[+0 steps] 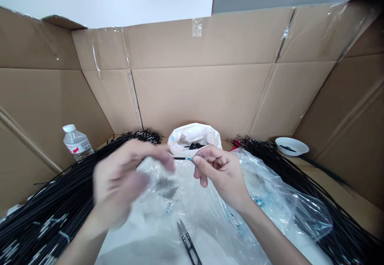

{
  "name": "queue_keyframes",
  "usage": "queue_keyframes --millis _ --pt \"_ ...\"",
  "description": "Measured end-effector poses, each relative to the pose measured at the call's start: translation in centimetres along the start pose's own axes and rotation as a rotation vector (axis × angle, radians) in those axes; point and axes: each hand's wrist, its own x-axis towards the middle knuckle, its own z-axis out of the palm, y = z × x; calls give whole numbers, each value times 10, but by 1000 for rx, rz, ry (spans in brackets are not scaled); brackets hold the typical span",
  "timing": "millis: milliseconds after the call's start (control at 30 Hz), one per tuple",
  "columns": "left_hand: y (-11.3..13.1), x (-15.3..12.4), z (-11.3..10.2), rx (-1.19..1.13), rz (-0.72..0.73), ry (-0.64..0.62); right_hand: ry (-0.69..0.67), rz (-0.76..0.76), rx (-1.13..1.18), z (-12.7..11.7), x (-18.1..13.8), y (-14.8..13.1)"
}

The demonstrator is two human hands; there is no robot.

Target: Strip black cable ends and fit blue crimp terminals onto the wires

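My right hand (220,173) is closed, pinching the thin coloured wires (189,159) at the end of a black cable (180,158) between thumb and fingertips. Beside the cable is my left hand (123,185), smeared by motion. Its thumb and fingers look spread, but whether they touch the cable cannot be made out. A pair of thread snips (189,243) lies on the clear plastic sheeting (192,197) below the hands, blades pointing away from me.
Bundles of black cables lie at the left (69,189) and right (285,173). A white bag (177,139) with small black pieces stands at the back. A water bottle (78,143) is at left, a white bowl (292,141) at right. Cardboard walls (201,93) surround the area.
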Motion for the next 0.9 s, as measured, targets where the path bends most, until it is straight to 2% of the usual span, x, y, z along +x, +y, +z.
queue_keyframes --millis 67,133,167,267,333,433,500,567,667,733,800,900 --pt "-19 21 11 223 204 -236 -26 20 6 -1 -1 -4" --pt "-35 33 15 313 270 -443 -33 39 10 -3 -1 -6" --pt "-40 35 16 315 282 -495 -36 48 8 -4 -1 -7" --pt "-45 32 16 273 276 -530 -62 51 -73 -11 -2 -12" --pt "-40 29 14 273 272 -552 -102 -5 -233 -18 -4 -18" --pt "-29 29 13 260 260 -645 -219 -132 -529 -30 -8 -31" --pt "-24 30 13 217 226 -736 -322 -151 -620 -37 -10 -39" --pt "-21 30 14 144 180 -838 -449 -94 -575 -43 -9 -43" --pt "-20 30 17 13 122 -974 -651 29 -374 -50 -4 -39" --pt "-20 29 19 -49 67 -1054 -741 56 -276 -53 0 -35" --pt "-22 28 21 -92 -2 -1122 -773 28 -272 -53 1 -32" --pt "-25 28 23 -129 -77 -1169 -747 -54 -403 -52 0 -34"
